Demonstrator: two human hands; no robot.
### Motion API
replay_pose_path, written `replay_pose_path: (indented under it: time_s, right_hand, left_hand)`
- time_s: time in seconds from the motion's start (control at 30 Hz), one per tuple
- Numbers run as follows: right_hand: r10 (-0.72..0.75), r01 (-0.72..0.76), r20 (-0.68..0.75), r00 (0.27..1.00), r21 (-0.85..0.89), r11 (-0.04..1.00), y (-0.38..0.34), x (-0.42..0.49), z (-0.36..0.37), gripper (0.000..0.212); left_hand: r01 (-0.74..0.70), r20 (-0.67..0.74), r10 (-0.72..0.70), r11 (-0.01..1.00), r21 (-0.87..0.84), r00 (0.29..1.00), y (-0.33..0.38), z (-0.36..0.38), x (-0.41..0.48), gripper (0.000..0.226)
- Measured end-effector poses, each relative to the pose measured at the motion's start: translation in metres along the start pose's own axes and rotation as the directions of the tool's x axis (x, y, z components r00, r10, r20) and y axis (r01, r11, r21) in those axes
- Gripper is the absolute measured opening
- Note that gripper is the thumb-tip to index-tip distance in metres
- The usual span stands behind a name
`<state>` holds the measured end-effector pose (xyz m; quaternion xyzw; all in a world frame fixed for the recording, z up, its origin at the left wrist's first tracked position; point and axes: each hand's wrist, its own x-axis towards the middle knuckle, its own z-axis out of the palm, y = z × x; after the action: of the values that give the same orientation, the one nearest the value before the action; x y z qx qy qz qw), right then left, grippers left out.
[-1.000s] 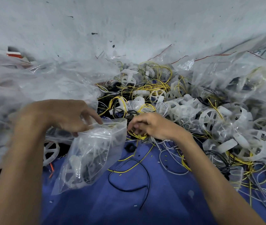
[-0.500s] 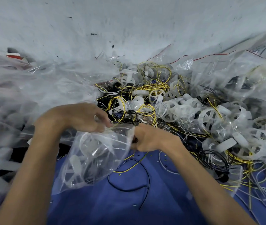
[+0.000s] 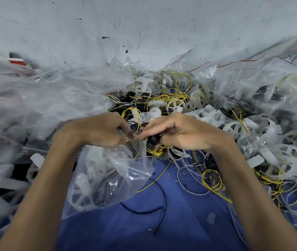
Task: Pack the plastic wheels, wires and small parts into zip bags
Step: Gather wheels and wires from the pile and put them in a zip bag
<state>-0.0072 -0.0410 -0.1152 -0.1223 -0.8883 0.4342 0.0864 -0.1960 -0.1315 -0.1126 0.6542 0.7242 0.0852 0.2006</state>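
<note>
The hands meet at the bag mouth: left hand (image 3: 100, 132) pinches the rim, right hand (image 3: 184, 133) curls round a small black part (image 3: 153, 141). The zip bag (image 3: 111, 176), holding wheels (image 3: 79, 194), sags onto the blue worktop (image 3: 189, 223). Trailing yellow wires (image 3: 157, 151) could snag the rim, spilling the part.

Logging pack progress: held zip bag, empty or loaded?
Loaded. Through the clear zip bag a white spoked wheel and dark parts show inside. Left hand pinches its top edge; sealed or not, cannot tell.
</note>
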Motion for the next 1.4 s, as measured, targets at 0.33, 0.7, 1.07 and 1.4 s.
replay_pose_path:
  time_s: [0.33,0.7,1.07,1.4]
  right_hand:
    - [0.185,-0.161,0.010,0.983,-0.449,0.879,-0.001,0.005,0.008,0.026]
    - [0.240,-0.253,-0.092,0.966,-0.489,0.835,0.016,-0.002,-0.011,0.039]
    - [0.001,-0.113,-0.251,0.968,-0.431,0.895,0.003,-0.006,-0.013,0.017]
    - [0.108,-0.100,-0.001,0.994,-0.375,0.922,-0.008,0.004,0.010,0.031]
  left_hand:
    - [0.021,-0.414,-0.123,0.970,-0.242,0.902,0.021,-0.018,-0.018,0.041]
    - [0.053,-0.323,-0.094,0.990,-0.134,0.942,0.039,-0.002,-0.006,0.033]
    - [-0.006,-0.333,-0.043,0.990,-0.143,0.942,0.043,0.002,-0.006,0.020]
    - [-0.052,-0.239,0.016,0.988,-0.146,0.971,0.028,-0.003,-0.005,0.021]
